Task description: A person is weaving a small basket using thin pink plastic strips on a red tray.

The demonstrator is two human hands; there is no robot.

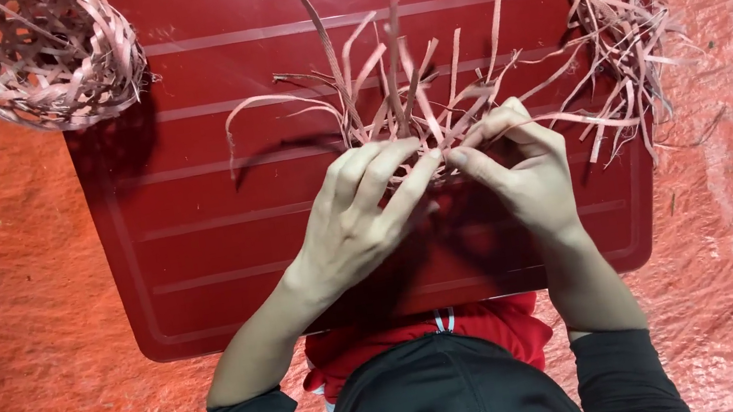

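Both hands meet over red tray (200,260): left hand (358,217) fingers press the strip bundle (409,103) flat, right hand (515,164) fingers pinch one strip. Woven basket (34,57) parked aside, spare strips (614,14) within reach.

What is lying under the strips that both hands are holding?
A ribbed red plastic lid lies under the strips. The left hand and right hand cover the part where the strips cross.

two hands (358,212) (520,164), one woven basket (34,54), one red board (197,241), one loose strip pile (614,14), one strip bundle (409,103)
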